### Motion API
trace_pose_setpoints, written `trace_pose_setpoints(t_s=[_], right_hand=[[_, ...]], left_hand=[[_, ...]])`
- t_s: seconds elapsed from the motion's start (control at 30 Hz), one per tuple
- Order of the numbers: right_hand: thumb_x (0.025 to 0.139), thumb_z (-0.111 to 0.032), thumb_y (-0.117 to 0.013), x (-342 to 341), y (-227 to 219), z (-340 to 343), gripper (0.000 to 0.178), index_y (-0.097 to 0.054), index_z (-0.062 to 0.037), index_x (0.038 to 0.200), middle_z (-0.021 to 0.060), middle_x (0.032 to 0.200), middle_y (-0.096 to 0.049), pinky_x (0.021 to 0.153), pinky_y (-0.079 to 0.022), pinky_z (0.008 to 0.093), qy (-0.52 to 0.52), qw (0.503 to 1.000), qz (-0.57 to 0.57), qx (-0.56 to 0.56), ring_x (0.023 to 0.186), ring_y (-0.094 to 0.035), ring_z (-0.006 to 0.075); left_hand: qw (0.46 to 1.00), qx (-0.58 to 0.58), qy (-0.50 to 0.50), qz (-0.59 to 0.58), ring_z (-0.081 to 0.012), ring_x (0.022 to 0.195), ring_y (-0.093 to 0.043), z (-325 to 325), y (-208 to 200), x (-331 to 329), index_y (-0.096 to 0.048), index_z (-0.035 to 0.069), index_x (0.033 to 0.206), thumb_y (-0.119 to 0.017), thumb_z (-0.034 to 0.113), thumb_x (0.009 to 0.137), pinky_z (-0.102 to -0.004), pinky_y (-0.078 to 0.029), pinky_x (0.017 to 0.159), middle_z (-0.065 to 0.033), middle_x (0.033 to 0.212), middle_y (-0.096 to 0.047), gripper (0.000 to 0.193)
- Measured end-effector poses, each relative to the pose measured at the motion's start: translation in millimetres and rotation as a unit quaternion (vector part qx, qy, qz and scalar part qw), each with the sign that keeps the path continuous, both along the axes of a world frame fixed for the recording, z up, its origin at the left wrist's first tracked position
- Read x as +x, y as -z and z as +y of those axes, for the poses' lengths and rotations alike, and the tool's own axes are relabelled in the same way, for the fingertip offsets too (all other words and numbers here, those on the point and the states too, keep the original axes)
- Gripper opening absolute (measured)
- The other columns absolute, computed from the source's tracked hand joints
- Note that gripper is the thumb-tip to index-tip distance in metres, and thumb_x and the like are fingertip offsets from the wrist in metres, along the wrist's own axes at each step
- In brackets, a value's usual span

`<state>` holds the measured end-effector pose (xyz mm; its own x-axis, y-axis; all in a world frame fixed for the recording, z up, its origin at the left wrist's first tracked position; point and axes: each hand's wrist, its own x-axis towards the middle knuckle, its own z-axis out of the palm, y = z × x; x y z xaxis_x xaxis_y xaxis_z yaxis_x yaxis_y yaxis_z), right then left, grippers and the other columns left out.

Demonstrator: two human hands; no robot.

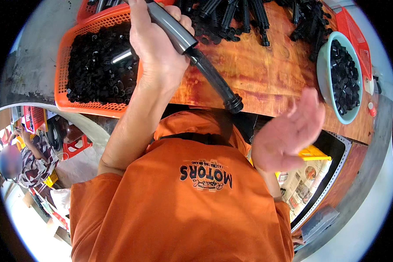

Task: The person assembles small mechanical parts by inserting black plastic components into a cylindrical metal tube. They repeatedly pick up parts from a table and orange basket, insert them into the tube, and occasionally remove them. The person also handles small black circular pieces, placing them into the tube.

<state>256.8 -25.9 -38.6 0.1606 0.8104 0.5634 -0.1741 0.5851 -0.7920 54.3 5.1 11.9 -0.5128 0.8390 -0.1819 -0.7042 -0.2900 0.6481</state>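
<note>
My left hand [155, 50] is wrapped round a grey metal tube [172, 28], held tilted above the table's front edge. Out of its lower end runs a thinner black tube [212, 78] with a ribbed, ring-like tip [233, 104] that hangs just over my lap. On the other side, my right hand [290, 135] is raised in the air with nothing in it, fingers stretched and slightly smeared by motion. It is apart from the tube, between the table edge and a pale blue bowl [323, 72].
An orange basket [62, 72] of small black parts stands left on the wooden table [253, 63]. Black tubes [229, 17] lie along the back. Small black pieces [345, 76] fill the bowl, beside a red basket [351, 32]. Below right is a newspaper-lined yellow crate [314, 153]. Another person [37, 159] sits far left.
</note>
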Motion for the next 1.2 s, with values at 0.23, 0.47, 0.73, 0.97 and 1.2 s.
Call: trace_pose_setpoints(t_s=[0.23, 0.47, 0.73, 0.97, 1.2], right_hand=[[0.087, -0.070, -0.039, -44, 8, 40, 0.098, -0.015, 0.0041, 0.146, 0.0286, 0.144, -0.032, 0.109, -0.026, 0.0454, -0.060, 0.954, -0.193, 0.223, 0.134, -0.035, 0.0368], [0.086, -0.035, -0.067, -26, 5, -2, 0.073, -0.034, 0.0079, 0.134, 0.0236, 0.112, -0.056, 0.087, -0.047, 0.0407, -0.176, 0.946, -0.267, -0.050, 0.102, -0.059, 0.0323], [0.083, -0.013, -0.070, -21, 6, -2, 0.050, -0.046, 0.0058, 0.122, 0.0165, 0.079, -0.062, 0.061, -0.052, 0.0355, -0.141, 0.913, -0.381, 0.022, 0.068, -0.066, 0.0289], [0.089, -0.071, -0.033, 23, -24, 21, 0.091, -0.035, 0.0087, 0.133, 0.0277, 0.122, -0.052, 0.094, -0.045, 0.0403, -0.026, 0.967, -0.123, 0.222, 0.113, -0.054, 0.0321], [0.079, -0.081, -0.035, -38, -8, 54, 0.105, -0.037, 0.0110, 0.130, 0.0334, 0.130, -0.042, 0.090, -0.040, 0.0491, 0.013, 0.909, -0.285, 0.304, 0.117, -0.047, 0.0422]], left_hand=[[0.993, -0.114, -0.005, 0.008, -0.0151, 0.043, -0.041, 15, 21, 38, -0.042, 0.011, 0.074, -0.039, 0.050, 0.098, -0.0298, -0.035, 0.040, -0.0034, 0.054, -0.043, 0.046], [0.999, -0.025, -0.018, 0.023, -0.0167, 0.047, -0.046, 3, 21, 38, -0.042, 0.009, 0.073, -0.038, 0.058, 0.095, -0.0290, -0.039, 0.045, -0.0037, 0.059, -0.046, 0.054], [0.998, -0.014, 0.065, -0.021, -0.0194, 0.060, -0.045, -7, 16, 20, -0.045, 0.013, 0.076, -0.034, 0.068, 0.091, -0.0321, -0.041, 0.055, -0.0032, 0.068, -0.044, 0.058], [0.988, -0.070, 0.026, -0.135, -0.0161, 0.060, -0.042, 4, 26, 6, -0.044, 0.011, 0.082, -0.034, 0.060, 0.096, -0.0294, -0.040, 0.053, -0.0021, 0.070, -0.041, 0.051], [0.981, -0.029, 0.103, -0.160, -0.0168, 0.055, -0.045, 21, 47, 21, -0.043, 0.011, 0.080, -0.043, 0.052, 0.096, -0.0292, -0.040, 0.049, -0.0037, 0.066, -0.049, 0.044]])
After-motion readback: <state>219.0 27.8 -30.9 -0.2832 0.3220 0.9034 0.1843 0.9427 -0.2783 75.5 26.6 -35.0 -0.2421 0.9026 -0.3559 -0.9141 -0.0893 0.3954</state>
